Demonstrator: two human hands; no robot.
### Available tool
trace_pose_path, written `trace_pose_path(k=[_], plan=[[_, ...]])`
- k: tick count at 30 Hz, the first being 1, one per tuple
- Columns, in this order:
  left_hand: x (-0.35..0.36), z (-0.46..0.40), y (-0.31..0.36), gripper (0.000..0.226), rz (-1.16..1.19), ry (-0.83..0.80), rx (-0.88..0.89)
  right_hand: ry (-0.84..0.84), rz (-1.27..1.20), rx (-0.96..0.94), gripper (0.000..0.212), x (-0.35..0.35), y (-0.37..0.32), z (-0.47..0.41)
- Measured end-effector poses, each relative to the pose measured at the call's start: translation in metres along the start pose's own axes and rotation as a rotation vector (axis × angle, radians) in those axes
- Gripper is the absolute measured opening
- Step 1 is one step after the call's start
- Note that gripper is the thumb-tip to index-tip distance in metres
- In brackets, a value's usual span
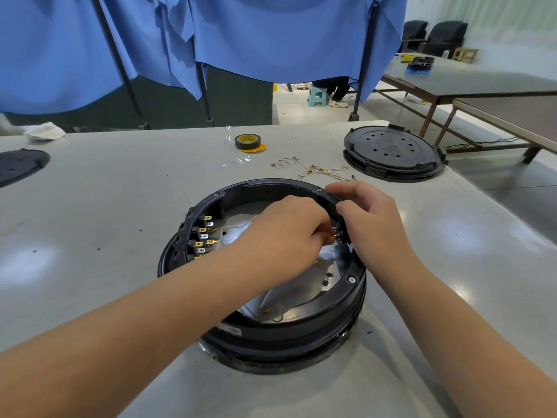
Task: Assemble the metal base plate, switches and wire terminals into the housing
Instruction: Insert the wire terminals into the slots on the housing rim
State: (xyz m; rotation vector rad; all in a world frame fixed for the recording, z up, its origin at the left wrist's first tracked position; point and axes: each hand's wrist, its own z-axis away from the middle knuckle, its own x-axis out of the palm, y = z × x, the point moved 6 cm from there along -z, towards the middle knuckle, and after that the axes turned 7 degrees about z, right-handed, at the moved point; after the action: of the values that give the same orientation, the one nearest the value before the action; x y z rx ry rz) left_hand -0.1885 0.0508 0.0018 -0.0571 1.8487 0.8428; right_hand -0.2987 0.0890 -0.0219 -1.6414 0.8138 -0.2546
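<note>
While the wiring is only part done, the risks run like this across the frame.
Switches (pixel 201 236): a row on the housing's inner left wall, centre-left of the frame; a few tabs carry gold terminals, others look bare, so a wire could end up on the wrong tab.
Plate (pixel 301 292): lies inside the housing (pixel 289 330), centre of frame, on the counter (pixel 99 206); a slack lead could get trapped against it.
Left hand (pixel 283 239): curled, fingertips pinched on what looks like a small terminal at the inner right wall; pushed at a slant, it could bend or slip off.
Right hand (pixel 369 218): fingers bent over the right rim, bracing it, clamped on the rim only; if that hold eases, the housing may shift under the push.
Spare wires (pixel 313 169): loose heap above the housing, upper centre-right; tangled, so pulling one may drag the rest off.
</note>
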Motion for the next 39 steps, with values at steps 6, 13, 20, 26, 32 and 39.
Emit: trace_pose_path(k=[6,13,20,26,32,39], plan=[[0.001,0.0,0.0,0.015,-0.022,-0.003,0.006,0.013,0.023,-0.002,0.036,0.0,0.002,0.0],[0.001,-0.003,0.0,0.012,-0.038,0.011,-0.004,0.021,0.04,-0.008,0.036,0.0,0.001,-0.001],[0.001,-0.004,-0.002,0.012,0.001,0.003,-0.013,0.022,0.049,-0.004,0.036,-0.002,0.003,-0.002],[-0.008,-0.003,-0.013,0.021,0.052,-0.05,-0.087,0.021,0.074,-0.022,0.034,-0.003,0.004,-0.002],[-0.067,0.016,-0.057,0.018,-0.004,0.242,-0.141,-0.054,0.166,-0.037,0.026,0.0,0.002,-0.007],[-0.081,0.01,-0.11,0.024,0.07,0.22,-0.317,-0.106,0.409,-0.027,0.016,-0.003,-0.004,-0.044]])
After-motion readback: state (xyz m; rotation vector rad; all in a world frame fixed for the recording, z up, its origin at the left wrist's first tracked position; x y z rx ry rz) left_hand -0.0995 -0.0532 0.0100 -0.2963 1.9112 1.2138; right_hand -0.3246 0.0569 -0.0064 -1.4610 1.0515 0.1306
